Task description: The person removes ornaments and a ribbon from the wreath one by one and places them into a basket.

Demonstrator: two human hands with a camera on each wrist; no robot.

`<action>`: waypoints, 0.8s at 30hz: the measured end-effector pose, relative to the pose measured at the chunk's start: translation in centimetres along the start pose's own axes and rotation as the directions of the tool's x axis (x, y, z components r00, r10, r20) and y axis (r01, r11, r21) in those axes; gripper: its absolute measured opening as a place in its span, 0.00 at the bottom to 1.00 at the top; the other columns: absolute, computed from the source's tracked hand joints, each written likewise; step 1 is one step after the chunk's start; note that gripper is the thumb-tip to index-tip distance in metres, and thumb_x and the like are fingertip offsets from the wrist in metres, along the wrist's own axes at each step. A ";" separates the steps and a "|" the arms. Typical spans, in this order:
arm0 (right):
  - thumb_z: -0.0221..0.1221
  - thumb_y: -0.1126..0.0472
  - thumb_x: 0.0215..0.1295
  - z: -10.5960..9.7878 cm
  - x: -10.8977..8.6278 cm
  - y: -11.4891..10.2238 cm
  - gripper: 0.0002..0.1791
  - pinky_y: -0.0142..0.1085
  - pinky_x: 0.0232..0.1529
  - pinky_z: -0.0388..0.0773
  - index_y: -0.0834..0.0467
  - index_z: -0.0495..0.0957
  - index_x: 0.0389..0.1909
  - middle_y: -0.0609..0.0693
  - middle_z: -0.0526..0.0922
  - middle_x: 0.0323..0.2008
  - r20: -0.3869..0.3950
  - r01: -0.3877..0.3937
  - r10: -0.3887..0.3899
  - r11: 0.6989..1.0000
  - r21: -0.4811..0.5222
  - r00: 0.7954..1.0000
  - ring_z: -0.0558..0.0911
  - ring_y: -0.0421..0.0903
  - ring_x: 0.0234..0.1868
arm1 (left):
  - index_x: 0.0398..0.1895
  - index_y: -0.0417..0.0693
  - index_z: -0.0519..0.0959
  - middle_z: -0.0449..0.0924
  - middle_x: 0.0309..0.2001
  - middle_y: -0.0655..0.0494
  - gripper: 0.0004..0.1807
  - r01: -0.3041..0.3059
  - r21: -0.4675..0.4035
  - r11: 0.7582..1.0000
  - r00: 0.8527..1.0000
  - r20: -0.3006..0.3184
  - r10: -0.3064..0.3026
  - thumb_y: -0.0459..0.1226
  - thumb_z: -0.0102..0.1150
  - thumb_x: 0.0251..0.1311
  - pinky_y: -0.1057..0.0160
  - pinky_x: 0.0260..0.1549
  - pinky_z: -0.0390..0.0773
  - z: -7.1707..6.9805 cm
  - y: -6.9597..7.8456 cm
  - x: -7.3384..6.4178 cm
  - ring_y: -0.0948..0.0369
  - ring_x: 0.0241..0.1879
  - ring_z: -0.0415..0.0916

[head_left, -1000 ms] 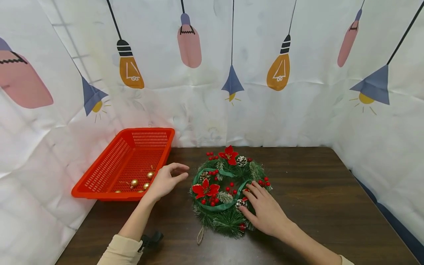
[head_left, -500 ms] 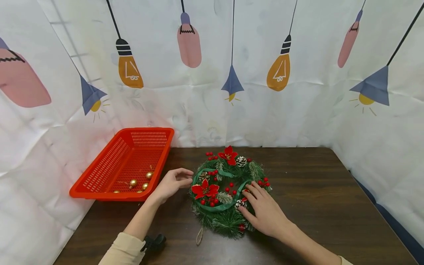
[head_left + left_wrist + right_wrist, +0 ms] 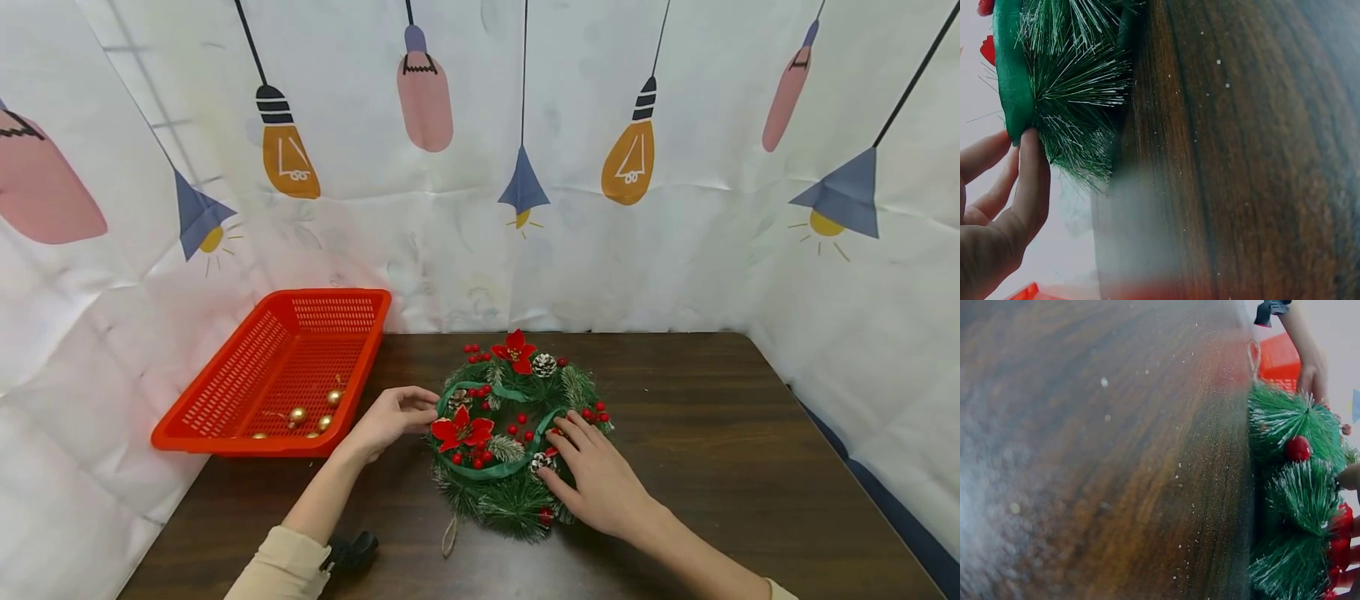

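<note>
A green Christmas wreath (image 3: 513, 504) with red poinsettias (image 3: 461, 429), red berries and frosted pine cones (image 3: 543, 365) lies on the table. Across it curves a loose green ribbon (image 3: 491, 472). At the wreath's left side my left hand (image 3: 393, 419) pinches the ribbon; the left wrist view shows thumb and fingers meeting at the ribbon's (image 3: 1015, 75) edge. My right hand (image 3: 602, 479) rests on the wreath's right side, its fingers spread and relaxed near a pine cone. In the right wrist view only some fingertips (image 3: 1349, 478) show beside the wreath's needles (image 3: 1304, 494).
A red plastic basket (image 3: 315, 354) stands at the left, with several small gold balls (image 3: 297, 414) in it. A twine loop (image 3: 448, 537) sticks out from the wreath's front. A black device (image 3: 352, 552) is strapped to the left wrist. A printed curtain (image 3: 465, 250) hangs behind the dark wooden table (image 3: 690, 433).
My left hand has moved right from beside the basket to the wreath's left edge and pinches the ribbon there. The right hand stays in place on the wreath.
</note>
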State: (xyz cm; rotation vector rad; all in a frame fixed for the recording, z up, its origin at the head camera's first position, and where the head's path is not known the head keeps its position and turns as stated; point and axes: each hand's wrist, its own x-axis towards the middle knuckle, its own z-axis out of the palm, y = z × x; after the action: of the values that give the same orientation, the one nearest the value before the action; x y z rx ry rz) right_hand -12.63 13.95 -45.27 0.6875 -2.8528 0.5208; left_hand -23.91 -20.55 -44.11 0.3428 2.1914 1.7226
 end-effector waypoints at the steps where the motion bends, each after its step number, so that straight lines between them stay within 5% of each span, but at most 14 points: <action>1: 0.53 0.39 0.77 0.0 0.0 0.0 0.34 0.60 0.72 0.59 0.63 0.77 0.66 0.62 0.70 0.71 -0.001 0.000 0.000 1.000 0.000 1.000 0.59 0.62 0.76 | 0.57 0.29 0.78 0.82 0.48 0.40 0.16 0.001 0.000 1.000 1.000 0.004 -0.001 0.29 0.61 0.70 0.46 0.50 0.82 0.0 0.0 0.0 0.51 0.44 0.84; 15: 0.53 0.39 0.77 0.0 0.0 0.0 0.33 0.59 0.72 0.59 0.62 0.77 0.66 0.61 0.70 0.71 0.001 -0.002 0.002 1.000 -0.014 1.000 0.59 0.62 0.77 | 0.53 0.29 0.80 0.82 0.48 0.41 0.12 -0.020 0.029 0.999 0.999 -0.043 0.021 0.28 0.62 0.70 0.52 0.48 0.84 -0.6 0.0 -0.4 0.52 0.45 0.83; 24: 0.54 0.40 0.77 -0.1 0.0 -0.2 0.32 0.60 0.72 0.60 0.62 0.77 0.66 0.62 0.70 0.71 -0.001 -0.005 0.005 1.000 -0.011 1.000 0.59 0.62 0.76 | 0.48 0.32 0.83 0.83 0.45 0.42 0.09 -0.026 0.049 0.998 0.995 -0.095 0.031 0.29 0.63 0.69 0.45 0.50 0.82 -1.2 0.2 -0.9 0.52 0.41 0.83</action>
State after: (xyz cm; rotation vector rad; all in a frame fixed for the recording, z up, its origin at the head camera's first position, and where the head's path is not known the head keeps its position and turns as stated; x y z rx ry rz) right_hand -12.55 13.85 -45.18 0.6781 -2.8546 0.5062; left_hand -23.61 -21.94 -43.53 0.3106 2.3097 1.7377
